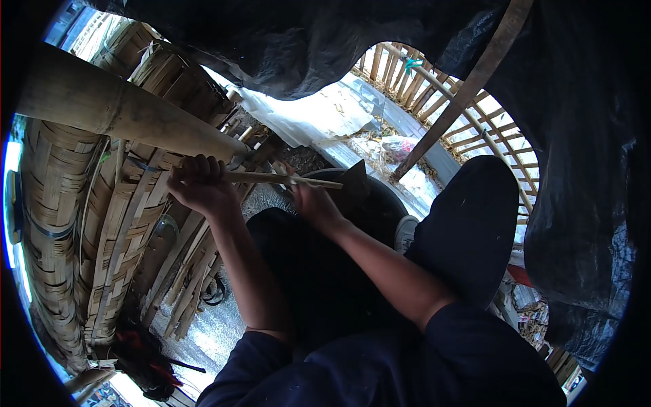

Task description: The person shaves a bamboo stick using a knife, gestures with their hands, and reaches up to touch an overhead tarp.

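Stick (pixel 261 178) — left grip (pixel 196 182) at end, right grip (pixel 314 205) midway.

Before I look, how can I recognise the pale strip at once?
Find the thick bamboo pole, upper left. Near its right end, the left hand grips a pale strip extending past the right hand. Unlike the strips lower down, it is in hand.
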`<state>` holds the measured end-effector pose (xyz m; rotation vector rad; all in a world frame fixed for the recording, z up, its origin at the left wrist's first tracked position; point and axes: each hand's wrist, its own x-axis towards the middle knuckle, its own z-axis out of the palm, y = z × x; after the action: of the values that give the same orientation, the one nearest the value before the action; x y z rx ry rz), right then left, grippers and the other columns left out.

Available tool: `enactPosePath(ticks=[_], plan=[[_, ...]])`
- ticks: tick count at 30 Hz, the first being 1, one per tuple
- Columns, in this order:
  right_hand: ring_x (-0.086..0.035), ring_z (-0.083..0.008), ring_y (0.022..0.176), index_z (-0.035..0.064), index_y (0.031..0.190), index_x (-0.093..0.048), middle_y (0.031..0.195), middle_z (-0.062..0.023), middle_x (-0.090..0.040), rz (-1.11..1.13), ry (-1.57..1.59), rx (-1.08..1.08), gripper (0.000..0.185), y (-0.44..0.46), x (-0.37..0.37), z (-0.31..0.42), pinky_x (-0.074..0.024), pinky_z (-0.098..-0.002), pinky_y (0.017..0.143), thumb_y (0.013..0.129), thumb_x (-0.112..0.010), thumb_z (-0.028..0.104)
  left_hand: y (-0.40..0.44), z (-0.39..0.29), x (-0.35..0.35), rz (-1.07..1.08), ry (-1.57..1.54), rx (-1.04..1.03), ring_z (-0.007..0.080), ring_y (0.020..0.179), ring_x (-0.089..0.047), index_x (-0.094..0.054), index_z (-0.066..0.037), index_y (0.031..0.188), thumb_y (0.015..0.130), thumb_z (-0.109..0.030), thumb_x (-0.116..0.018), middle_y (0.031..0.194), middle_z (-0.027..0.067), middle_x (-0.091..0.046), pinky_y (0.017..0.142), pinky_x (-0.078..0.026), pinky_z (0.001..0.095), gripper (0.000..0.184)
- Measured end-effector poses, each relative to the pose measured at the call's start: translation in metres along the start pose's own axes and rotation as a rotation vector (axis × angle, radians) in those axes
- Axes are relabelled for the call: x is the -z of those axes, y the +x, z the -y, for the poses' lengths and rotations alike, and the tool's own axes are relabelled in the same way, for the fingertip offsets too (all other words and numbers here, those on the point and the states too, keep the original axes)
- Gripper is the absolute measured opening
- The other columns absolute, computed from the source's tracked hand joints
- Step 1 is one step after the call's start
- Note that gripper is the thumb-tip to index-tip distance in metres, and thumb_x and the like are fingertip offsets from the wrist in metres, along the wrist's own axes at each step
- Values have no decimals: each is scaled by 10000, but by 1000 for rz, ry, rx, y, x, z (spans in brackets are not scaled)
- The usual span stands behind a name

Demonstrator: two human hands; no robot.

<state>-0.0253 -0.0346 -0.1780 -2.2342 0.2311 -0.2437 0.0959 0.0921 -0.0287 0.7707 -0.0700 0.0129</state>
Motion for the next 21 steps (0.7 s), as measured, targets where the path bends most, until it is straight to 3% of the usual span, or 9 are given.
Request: enactPosePath(ticks=[2,4,6,8,9,11,15,17,21], plan=[[-627,-369,648,3,920,-586,784,-183,-601,-97,187,54,222,-5,0,7,-505,-440,589,931,-438,168,-8,1,-16,-59,29,-19,97,446,-157,-265,-163,582,896,-410,-347,517,-32,-216,437,-145,278,407],[-647,-376,699,-17,926,-592,783,-203,-627,66,-189,50,235,-9,4,-22,-519,-462,619,925,-440,163,-12,1,-19,-104,57,-42,97,445,-155,-261,-162,580,897,-414,-341,513,-34,-211,437,-143,279,413],[-641,-412,707,-28,916,-595,770,-225,-639,121,-250,-87,272,-23,-4,-69,-513,-496,636,950,-414,171,-10,1,-15,-52,16,-1,96,445,-152,-266,-158,581,904,-435,-332,509,-34,-208,438,-141,282,430],[-627,-427,676,-35,902,-596,733,-231,-635,180,-113,-366,309,-28,-8,-87,-510,-506,650,969,-402,196,-12,4,-22,-25,35,-11,97,445,-150,-268,-157,582,906,-441,-333,509,-33,-209,438,-140,284,436],[-627,-427,676,-35,902,-596,733,-231,-635,176,-112,-367,309,-20,-1,-70,-510,-506,650,969,-402,196,-13,7,-24,-7,52,-19,97,446,-148,-271,-157,582,908,-448,-334,509,-32,-209,439,-139,285,441],[-625,-422,639,-39,890,-600,714,-241,-628,23,99,-87,325,1,24,-10,-520,-495,639,970,-390,195,-13,7,-30,-40,52,-14,96,445,-146,-273,-157,581,911,-450,-337,508,-31,-209,439,-140,286,446],[-632,-414,690,-37,893,-599,718,-263,-612,-23,151,11,311,-5,19,-23,-513,-489,635,968,-406,195,-15,6,-35,-124,51,-36,92,436,-158,-282,-160,575,909,-434,-344,500,-31,-223,433,-142,281,436],[-633,-402,734,-15,909,-601,775,-257,-620,168,-296,-11,265,-27,-7,-89,-503,-479,622,954,-441,192,-11,6,-25,-105,47,-41,91,431,-166,-290,-162,576,904,-426,-347,496,-32,-232,428,-140,277,425],[-648,-349,743,-8,931,-597,829,-225,-632,323,-318,-107,220,-7,15,-42,-510,-453,596,923,-471,172,-5,4,-13,-91,27,-31,88,422,-182,-308,-164,580,885,-405,-366,488,-36,-251,411,-135,263,393]])
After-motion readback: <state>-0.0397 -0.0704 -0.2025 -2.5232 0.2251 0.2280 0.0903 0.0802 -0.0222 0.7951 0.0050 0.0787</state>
